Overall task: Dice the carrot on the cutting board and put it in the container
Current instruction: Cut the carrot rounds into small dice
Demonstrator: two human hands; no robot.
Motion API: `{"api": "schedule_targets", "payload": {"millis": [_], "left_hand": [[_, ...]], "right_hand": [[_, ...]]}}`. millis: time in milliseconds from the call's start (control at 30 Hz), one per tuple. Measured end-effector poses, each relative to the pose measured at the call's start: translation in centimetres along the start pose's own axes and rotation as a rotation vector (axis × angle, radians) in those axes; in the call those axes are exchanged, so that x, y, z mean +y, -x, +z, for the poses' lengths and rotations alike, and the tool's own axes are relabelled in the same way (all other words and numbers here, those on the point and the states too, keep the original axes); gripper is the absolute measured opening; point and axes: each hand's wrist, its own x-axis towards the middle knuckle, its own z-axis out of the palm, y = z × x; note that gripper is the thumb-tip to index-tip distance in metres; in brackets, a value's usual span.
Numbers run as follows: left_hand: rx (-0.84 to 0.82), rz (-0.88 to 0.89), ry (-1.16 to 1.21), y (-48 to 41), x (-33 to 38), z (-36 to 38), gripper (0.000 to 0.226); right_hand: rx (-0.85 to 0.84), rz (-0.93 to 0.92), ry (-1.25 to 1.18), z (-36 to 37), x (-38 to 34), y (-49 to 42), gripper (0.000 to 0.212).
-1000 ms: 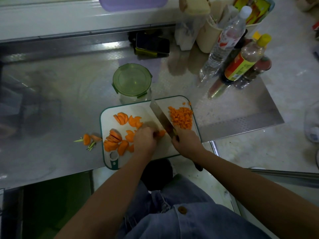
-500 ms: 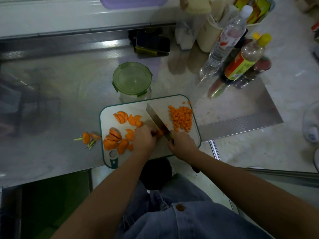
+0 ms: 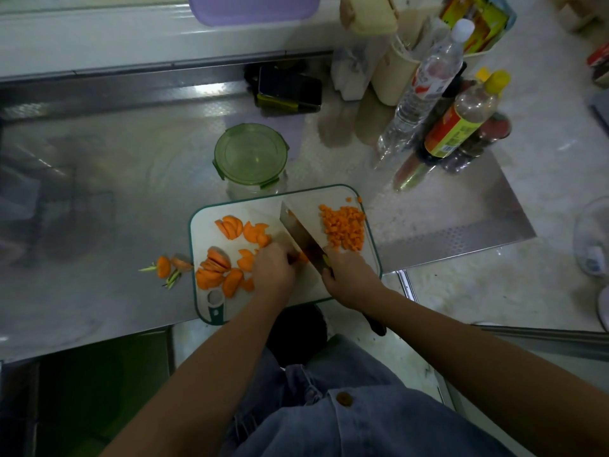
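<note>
Left hand point(image 3: 273, 267): fingers curled, pinning a carrot piece point(image 3: 301, 257).
Right hand point(image 3: 349, 275): grips the knife point(image 3: 303, 232) (blade beside that piece).
Dice point(image 3: 342, 227): just right of the blade.

White cutting board point(image 3: 333, 197) with a dark green rim. On its left half, bright orange carrot slices point(image 3: 212, 275); at its far right, diced carrot point(image 3: 342, 227) in the same orange. Across the board, a knife point(image 3: 298, 227) with a dull silver blade and black handle. Just behind the board, a clear container point(image 3: 250, 156) with a translucent green lid. Left of the board, orange carrot tops point(image 3: 164, 267) with yellow-green stems on a grey steel counter point(image 3: 99, 209), finely dotted right of the board. Behind and right of the board, a bottle point(image 3: 459, 127) with yellow cap and red-and-yellow label. Nearer than the board, blue denim point(image 3: 379, 423), brown button
</note>
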Motion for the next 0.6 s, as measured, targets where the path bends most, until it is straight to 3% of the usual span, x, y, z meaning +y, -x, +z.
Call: {"api": "schedule_targets", "payload": {"millis": [267, 600], "left_hand": [[0.009, 0.000, -0.039, 0.1, 0.0, 0.1, 0.015], [-0.008, 0.029, -0.046, 0.5, 0.1, -0.4, 0.025]], "right_hand": [[-0.039, 0.072, 0.027, 1.2, -0.2, -0.2, 0.018], [0.089, 0.023, -0.010, 0.5, 0.0, -0.1, 0.018]]}}
